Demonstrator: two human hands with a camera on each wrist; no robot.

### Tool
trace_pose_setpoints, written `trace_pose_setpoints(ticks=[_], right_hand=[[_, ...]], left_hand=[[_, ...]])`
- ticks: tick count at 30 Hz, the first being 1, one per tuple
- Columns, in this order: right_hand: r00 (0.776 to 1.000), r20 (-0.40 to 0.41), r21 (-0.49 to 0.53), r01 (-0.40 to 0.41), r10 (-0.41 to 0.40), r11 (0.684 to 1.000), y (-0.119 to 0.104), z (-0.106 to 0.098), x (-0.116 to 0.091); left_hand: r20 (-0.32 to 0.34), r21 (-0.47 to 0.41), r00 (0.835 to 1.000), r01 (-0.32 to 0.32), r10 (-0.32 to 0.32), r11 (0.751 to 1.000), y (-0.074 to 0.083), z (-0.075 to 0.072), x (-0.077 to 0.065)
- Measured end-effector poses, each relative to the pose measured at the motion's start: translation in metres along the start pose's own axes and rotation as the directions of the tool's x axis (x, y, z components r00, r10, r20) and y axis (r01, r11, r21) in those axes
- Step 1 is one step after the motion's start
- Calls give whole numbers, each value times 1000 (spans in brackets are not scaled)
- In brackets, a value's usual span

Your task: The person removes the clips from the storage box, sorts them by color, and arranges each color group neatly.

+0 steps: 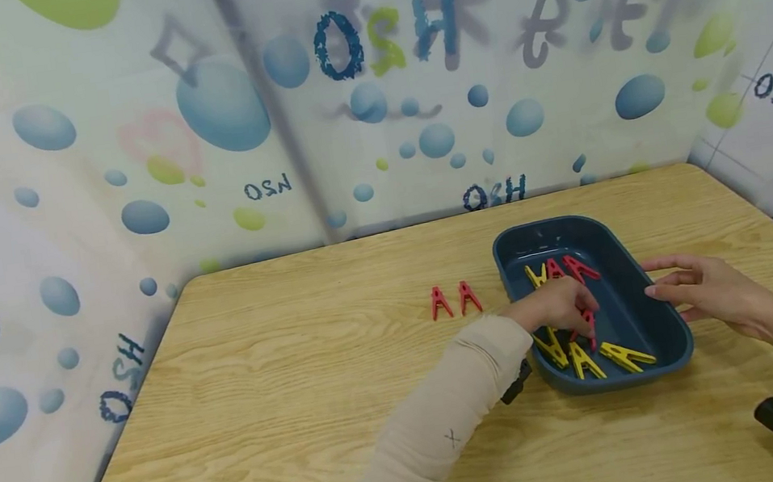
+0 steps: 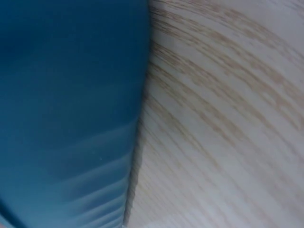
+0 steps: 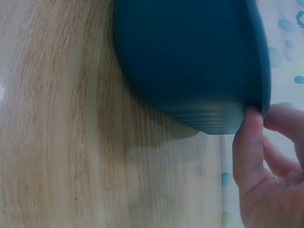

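Note:
A dark blue rectangular tray [image 1: 629, 299] stands on the table, with several red and yellow clothespins in it. My left hand [image 1: 565, 305] reaches over its left rim, and the fingers pinch a red clothespin [image 1: 590, 326] low inside. Part of that clothespin is hidden by the fingers. On the tray's right side my right hand [image 1: 712, 292] holds the rim between thumb and finger; the right wrist view shows the fingertips [image 3: 254, 116] at that rim. Yellow clothespins [image 1: 627, 356] lie at the near end, and a red clothespin [image 1: 581, 267] lies toward the far end.
Two red clothespins, one [image 1: 441, 303] beside the other [image 1: 469, 297], lie on the wooden table [image 1: 288, 384] left of the tray. A printed cloth [image 1: 389, 151] with blue and green spots hangs behind the table and along both sides.

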State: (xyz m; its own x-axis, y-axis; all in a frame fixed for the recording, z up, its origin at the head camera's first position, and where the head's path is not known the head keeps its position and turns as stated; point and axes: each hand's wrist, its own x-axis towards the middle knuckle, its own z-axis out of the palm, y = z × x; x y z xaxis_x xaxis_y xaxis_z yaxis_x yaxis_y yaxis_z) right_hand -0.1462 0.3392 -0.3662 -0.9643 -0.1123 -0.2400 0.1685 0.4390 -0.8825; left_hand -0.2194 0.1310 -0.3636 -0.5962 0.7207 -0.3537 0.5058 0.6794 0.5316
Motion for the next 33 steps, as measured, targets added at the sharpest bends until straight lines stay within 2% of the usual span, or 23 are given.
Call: trace_pose_setpoints(ticks=[11, 19, 24, 33], right_hand=[[1000, -4, -12, -2, 2, 1000, 0, 0, -1], [1000, -4, -37, 20, -20, 999, -2, 3, 0], [1000, -8, -64, 21, -21, 998, -5, 5, 0], [1000, -12, -41, 13, -13, 999, -3, 3, -1]], left_hand=[[24, 15, 1000, 10, -10, 1000, 1, 0, 1], [20, 48, 999, -35, 34, 998, -3, 0, 3], [5, 3, 1000, -13, 13, 1000, -2, -1, 1], [0, -33, 1000, -1, 1, 999, 0, -3, -2]])
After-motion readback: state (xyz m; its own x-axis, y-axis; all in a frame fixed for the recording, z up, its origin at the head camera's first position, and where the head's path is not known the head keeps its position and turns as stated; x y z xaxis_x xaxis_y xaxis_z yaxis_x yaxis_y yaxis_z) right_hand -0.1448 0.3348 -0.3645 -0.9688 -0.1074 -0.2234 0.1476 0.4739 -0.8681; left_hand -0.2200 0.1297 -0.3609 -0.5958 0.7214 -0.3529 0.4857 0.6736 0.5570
